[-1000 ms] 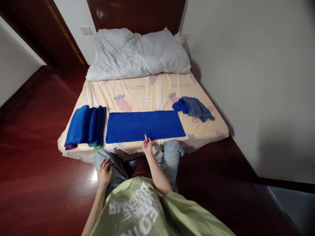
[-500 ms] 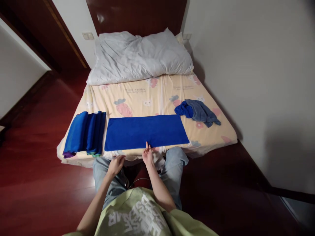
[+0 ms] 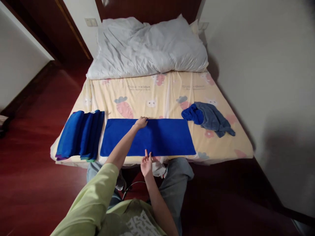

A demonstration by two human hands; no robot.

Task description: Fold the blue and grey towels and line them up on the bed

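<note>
A blue towel [image 3: 167, 137] lies flat as a long rectangle across the near part of the bed. My left hand [image 3: 141, 122] reaches over it to the middle of its far edge, fingers closed on that edge. At the middle of the near edge is my right hand [image 3: 147, 165], palm up, with two digits stretched apart and touching the towel; the other fingers look curled. Just left of the flat towel sits a row of folded blue towels [image 3: 81, 134], with purple and green edges showing at the bottom. To the right lie a crumpled blue cloth [image 3: 193, 113] and a crumpled grey-blue cloth [image 3: 214, 118].
The bed [image 3: 157, 95] has a pale yellow sheet with carrot and rabbit prints. A grey-white pillow or quilt [image 3: 147, 49] lies by the dark headboard [image 3: 152, 9]. A wall [image 3: 258, 65] stands on the right; dark red floor [image 3: 31, 137] runs along the left.
My left hand has moved from the front of the bed to the towel's far edge. My right hand stays at the near edge. The view has shifted slightly.
</note>
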